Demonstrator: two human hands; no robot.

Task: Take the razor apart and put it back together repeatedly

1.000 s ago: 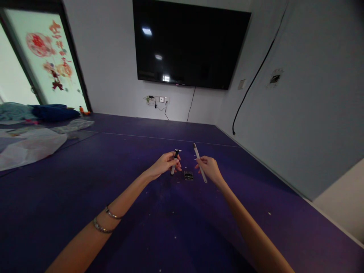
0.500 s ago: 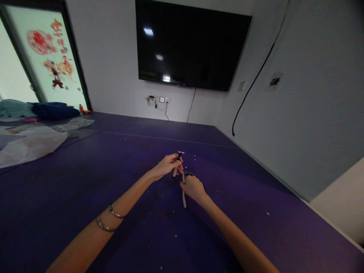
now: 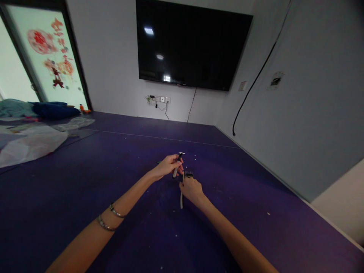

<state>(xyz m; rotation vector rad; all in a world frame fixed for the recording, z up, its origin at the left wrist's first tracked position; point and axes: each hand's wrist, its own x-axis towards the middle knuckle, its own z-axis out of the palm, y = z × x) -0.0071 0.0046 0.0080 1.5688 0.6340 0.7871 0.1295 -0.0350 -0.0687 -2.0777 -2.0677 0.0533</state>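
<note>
My left hand (image 3: 170,165) is closed on a slim grey-and-black tool (image 3: 176,171), held tilted, with a thin white T-shaped tip at its top. Just right of it and slightly nearer, my right hand (image 3: 192,189) is clenched around a pale, narrow handle or strip (image 3: 181,201) whose lower end sticks out below the fist. A dark, toothed-looking block (image 3: 189,174) shows just above the knuckles; whether it joins the pale piece is hidden. The two hands are close together over the purple surface (image 3: 136,227), which carries scattered white bits.
A crumpled clear plastic sheet (image 3: 36,144) and a dark blue cloth (image 3: 55,110) lie at the left. On the back wall hangs a television (image 3: 193,45) with sockets (image 3: 159,99) below. At the right, a black cable (image 3: 253,83) dangles along the wall.
My right hand has turned slightly, and the lower end of the pale piece has swung a little left. More of the dark block shows. My left hand stays nearly still.
</note>
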